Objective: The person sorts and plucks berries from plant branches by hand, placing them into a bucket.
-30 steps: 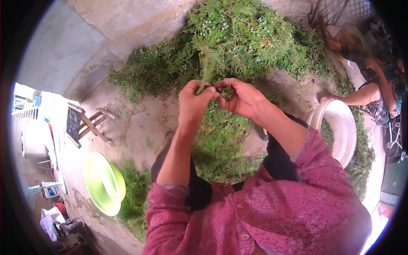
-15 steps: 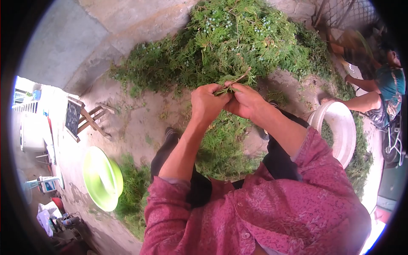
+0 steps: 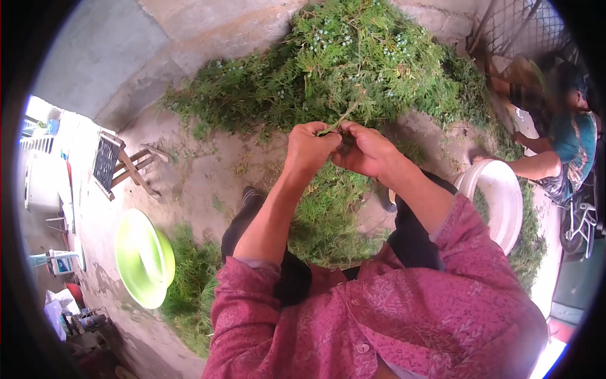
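Note:
My left hand pinches a thin evergreen twig, whose bare stem points up and away from me. My right hand meets it fingertip to fingertip, closed at the base of the same twig. A little green foliage shows between the fingers; the rest of it is hidden by them. Just beyond my hands rises a large heap of evergreen branches dotted with pale blue cones. Beneath my forearms, between my legs, lies a pile of loose green sprigs.
A lime-green basin stands tilted in view on the left, beside more greenery. Behind it is a small folding stool. To my right stands a white bucket. Another person sits at the far right, near a wheeled vehicle.
The twig has swung more upright between my fingers, and my right hand has shifted slightly. The whole view has moved a little, with the basin and bucket sliding left.

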`<state>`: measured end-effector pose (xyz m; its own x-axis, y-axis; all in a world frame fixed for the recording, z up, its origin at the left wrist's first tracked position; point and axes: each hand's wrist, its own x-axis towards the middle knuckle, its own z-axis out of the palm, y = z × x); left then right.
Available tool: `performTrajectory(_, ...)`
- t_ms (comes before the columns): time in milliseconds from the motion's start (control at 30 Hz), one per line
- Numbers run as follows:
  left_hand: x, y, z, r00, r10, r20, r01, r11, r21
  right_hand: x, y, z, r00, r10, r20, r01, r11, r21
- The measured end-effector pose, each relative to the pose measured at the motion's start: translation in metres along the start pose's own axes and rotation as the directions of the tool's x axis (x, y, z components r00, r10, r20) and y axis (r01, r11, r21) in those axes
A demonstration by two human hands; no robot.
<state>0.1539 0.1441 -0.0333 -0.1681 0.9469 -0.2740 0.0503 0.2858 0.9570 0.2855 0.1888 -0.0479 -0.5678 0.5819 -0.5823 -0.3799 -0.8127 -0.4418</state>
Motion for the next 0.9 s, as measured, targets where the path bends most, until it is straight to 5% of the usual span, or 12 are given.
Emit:
performTrajectory(200, 0.006, -0.013, 0.003, 0.987, 0.154, -0.041, -0.138, 0.956, 0.260, 0.006, 0.008, 0.000, 1.000, -0.020, 0.003, 0.020, 1.000, -0.006)
performTrajectory(333, 0.004, -0.008, 0.004, 0.991, 0.109, -0.082, -0.081, 0.954, 0.288, 0.004, 0.007, 0.003, 0.999, -0.025, -0.038, 0.024, 0.999, -0.026)
performTrajectory(400, 0.003, -0.007, 0.003, 0.999, 0.019, -0.026, -0.022, 0.993, -0.117, 0.004, 0.004, 0.000, 0.999, -0.018, -0.037, 0.017, 0.999, -0.031)
performTrajectory(500, 0.002, -0.001, 0.001, 0.997, 0.056, -0.048, -0.067, 0.962, -0.266, 0.001, -0.006, -0.005, 0.992, -0.018, 0.122, 0.022, 0.999, -0.028)
performTrajectory(900, -0.002, 0.002, -0.004, 0.997, 0.053, -0.061, -0.074, 0.911, -0.406, -0.003, -0.012, -0.007, 0.977, -0.043, 0.208, 0.060, 0.996, -0.073)
